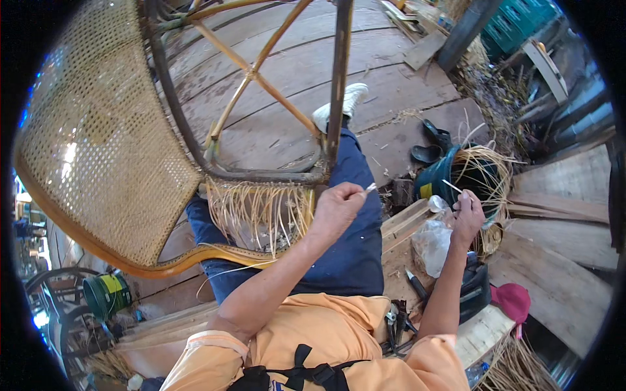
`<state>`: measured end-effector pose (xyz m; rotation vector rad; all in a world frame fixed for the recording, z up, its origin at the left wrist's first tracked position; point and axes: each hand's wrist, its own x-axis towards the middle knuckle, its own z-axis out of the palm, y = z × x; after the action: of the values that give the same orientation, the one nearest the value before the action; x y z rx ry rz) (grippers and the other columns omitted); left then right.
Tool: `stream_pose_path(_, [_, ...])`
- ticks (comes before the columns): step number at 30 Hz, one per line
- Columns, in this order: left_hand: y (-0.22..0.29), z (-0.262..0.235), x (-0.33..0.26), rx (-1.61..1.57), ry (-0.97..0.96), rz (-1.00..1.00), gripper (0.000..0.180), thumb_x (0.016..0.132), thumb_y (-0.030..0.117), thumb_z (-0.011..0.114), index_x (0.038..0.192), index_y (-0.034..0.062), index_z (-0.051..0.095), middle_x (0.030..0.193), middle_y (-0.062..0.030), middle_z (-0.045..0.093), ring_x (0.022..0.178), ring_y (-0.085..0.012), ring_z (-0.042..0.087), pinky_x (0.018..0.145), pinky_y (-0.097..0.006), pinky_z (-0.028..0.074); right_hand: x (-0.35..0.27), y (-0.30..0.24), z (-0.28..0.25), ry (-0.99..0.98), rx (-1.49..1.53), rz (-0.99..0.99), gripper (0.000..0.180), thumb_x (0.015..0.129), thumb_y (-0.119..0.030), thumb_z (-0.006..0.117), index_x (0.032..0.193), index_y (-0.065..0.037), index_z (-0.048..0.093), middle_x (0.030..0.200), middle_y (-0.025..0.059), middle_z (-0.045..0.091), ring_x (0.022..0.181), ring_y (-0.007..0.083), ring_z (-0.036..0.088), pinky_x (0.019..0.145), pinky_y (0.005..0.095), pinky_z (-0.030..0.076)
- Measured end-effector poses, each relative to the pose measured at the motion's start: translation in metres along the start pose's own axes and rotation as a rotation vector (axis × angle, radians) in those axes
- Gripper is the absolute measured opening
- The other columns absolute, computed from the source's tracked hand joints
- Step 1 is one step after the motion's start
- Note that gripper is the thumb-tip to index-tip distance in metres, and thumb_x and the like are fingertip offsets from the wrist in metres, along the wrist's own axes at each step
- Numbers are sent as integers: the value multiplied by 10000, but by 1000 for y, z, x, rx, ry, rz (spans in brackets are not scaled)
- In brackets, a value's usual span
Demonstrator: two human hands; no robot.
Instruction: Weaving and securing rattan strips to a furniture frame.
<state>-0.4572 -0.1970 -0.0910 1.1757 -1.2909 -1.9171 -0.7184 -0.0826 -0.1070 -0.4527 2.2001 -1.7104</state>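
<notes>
Over my thighs rests a wooden chair frame (251, 174), with a panel of woven cane (98, 130) on its left. Loose cane strands (257, 212) hang in a fringe from the edge of the opening near my lap. My left hand (339, 208) is closed just right of the fringe, pinching a small whitish piece (370, 188) whose kind I cannot make out. Farther right, apart from the chair, my right hand (467, 214) is closed on a thin pale stick (451, 186) that points up and left.
Beyond my right hand a teal bucket (438, 178) lies with cane strands spilling out. Black sandals (432, 144) are behind it. Beside me are a clear plastic bag (432, 247), a knife (415, 284), hand tools (395, 324) and a red cap (512, 302). A green bucket (107, 294) stands left.
</notes>
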Motion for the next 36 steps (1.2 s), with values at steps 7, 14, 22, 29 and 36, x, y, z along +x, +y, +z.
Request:
stream_pose_path(7, [-7, -10, 2, -41, 6, -46, 114, 842, 158, 602, 884, 52, 598, 679, 51, 505, 564, -30, 456, 511, -169, 367, 48, 97, -20, 61, -643, -345, 205, 798, -223, 585, 874, -46, 654, 780, 123, 597, 732, 266, 578, 683, 354, 448])
stream_pose_path(14, [-13, -18, 4, 2, -10, -53, 118, 855, 167, 596, 868, 50, 602, 659, 58, 496, 503, -24, 405, 460, -171, 338, 53, 143, -14, -4, -862, -290, 206, 800, -227, 571, 921, -87, 661, 865, 136, 600, 825, 288, 579, 750, 357, 449])
stream_pose_path(22, [-9, -12, 5, 6, 37, -115, 122, 835, 143, 597, 804, 27, 616, 635, 77, 482, 555, -1, 361, 474, -174, 284, 69, 167, -41, 67, 58, 131, 150, 820, -107, 596, 894, 22, 617, 723, 56, 604, 581, 119, 559, 521, 224, 447])
stream_pose_path(29, [-6, -7, 7, -74, 34, -189, 118, 818, 142, 606, 798, 27, 629, 630, 68, 497, 557, -5, 382, 478, -179, 299, 69, 174, -49, -75, 101, 218, 130, 849, -139, 585, 886, -18, 617, 650, -10, 555, 506, 63, 495, 429, 176, 349])
stream_pose_path(36, [-7, 1, 13, 22, 135, -97, 120, 800, 158, 611, 810, 40, 626, 589, 77, 477, 495, -4, 368, 434, -187, 275, 18, 56, -24, 49, 412, 213, 163, 856, -151, 597, 976, -42, 579, 716, 1, 563, 586, 66, 498, 492, 190, 393])
